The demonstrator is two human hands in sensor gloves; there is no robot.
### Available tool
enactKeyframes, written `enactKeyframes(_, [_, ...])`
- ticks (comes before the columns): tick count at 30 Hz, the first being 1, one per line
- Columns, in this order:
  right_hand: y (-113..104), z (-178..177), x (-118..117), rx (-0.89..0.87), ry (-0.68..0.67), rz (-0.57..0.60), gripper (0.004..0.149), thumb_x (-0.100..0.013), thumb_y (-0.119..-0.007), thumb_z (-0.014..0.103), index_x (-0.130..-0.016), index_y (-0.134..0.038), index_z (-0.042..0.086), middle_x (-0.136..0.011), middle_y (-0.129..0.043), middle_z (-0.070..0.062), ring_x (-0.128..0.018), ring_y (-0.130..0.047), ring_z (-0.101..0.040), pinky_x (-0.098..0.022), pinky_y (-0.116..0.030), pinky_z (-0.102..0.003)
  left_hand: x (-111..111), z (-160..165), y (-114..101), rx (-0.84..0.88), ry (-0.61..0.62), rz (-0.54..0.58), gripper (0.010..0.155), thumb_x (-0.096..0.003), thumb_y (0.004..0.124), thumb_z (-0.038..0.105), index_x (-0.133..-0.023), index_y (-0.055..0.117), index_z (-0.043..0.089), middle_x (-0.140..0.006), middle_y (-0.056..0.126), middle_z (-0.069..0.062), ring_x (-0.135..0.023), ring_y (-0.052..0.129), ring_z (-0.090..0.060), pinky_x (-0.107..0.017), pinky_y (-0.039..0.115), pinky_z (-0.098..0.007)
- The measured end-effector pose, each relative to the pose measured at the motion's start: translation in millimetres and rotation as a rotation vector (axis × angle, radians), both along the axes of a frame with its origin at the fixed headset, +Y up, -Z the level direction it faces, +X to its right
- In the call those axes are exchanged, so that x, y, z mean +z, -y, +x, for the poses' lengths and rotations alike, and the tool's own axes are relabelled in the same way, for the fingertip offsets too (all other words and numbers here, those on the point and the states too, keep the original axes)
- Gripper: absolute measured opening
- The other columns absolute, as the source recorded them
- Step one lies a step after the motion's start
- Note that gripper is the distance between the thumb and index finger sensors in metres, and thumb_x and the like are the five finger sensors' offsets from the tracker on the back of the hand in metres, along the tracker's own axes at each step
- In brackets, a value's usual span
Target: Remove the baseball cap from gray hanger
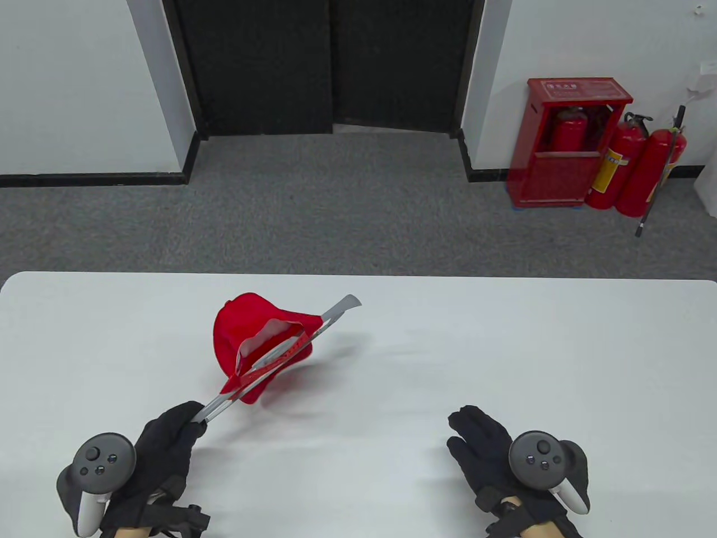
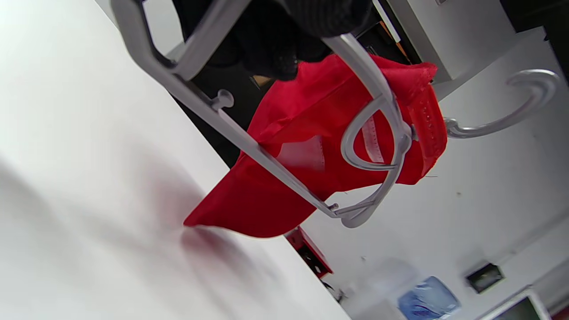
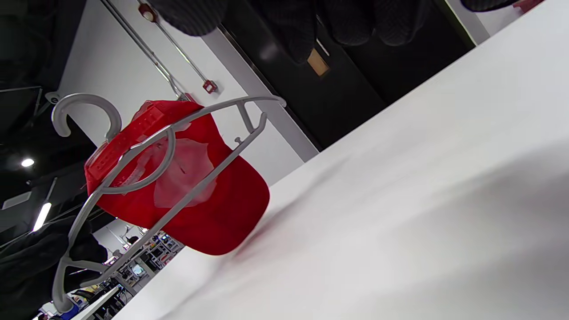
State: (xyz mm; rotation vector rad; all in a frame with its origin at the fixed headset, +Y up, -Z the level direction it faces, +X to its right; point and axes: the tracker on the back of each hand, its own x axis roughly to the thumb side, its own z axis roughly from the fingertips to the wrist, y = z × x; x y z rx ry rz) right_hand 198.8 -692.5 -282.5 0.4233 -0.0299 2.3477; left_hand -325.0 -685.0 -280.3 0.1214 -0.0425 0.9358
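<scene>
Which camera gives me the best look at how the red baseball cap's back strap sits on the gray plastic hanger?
Left wrist view: the red baseball cap's strap wraps the gray plastic hanger's neck, close up. Right wrist view shows the same from farther off. Table view sees the hanger edge-on, strap unclear.

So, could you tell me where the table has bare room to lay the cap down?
The table is bare between the red cap and right hand, and along its far edge. It is crowded only near-left, where the left hand holds the gray hanger.
</scene>
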Motion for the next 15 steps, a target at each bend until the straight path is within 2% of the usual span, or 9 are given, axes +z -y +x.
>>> enactKeyframes(2, [-6, -1, 4, -0.009, -0.009, 0.056, 0.064, -0.059, -0.061, 0.047, -0.110, -0.061, 0.008, -0.119, -0.050, -0.028, -0.102, -0.052, -0.058, -0.062, -0.046, -0.082, 3, 8, -3, 0.026, 0.050, 0.006, 0.045, -0.0574, 0.071, 0.032, -0.102, 0.076, 0.029, -0.092, 0.089, -0.007, -0.097, 0.082, -0.032, -0.076, 0.046, -0.073])
enactKeyframes(8, [-31, -10, 23, -0.015, 0.023, 0.380, 0.062, -0.058, -0.065, 0.044, -0.110, -0.058, 0.012, -0.119, -0.050, -0.025, -0.104, -0.049, -0.056, -0.063, -0.045, -0.082, 12, 36, -12, 0.053, 0.168, 0.036, 0.044, -0.0572, 0.072, 0.032, -0.101, 0.076, 0.030, -0.091, 0.090, -0.007, -0.097, 0.082, -0.032, -0.076, 0.046, -0.072])
enactKeyframes(15, [-47, -27, 42, 0.060, 0.072, 0.669, 0.061, -0.057, -0.069, 0.039, -0.110, -0.054, 0.013, -0.119, -0.047, -0.022, -0.105, -0.044, -0.055, -0.064, -0.041, -0.083, 21, 72, -17, -0.029, 0.283, 0.070, 0.044, -0.0568, 0.072, 0.032, -0.101, 0.078, 0.030, -0.091, 0.091, -0.006, -0.097, 0.083, -0.032, -0.076, 0.046, -0.072])
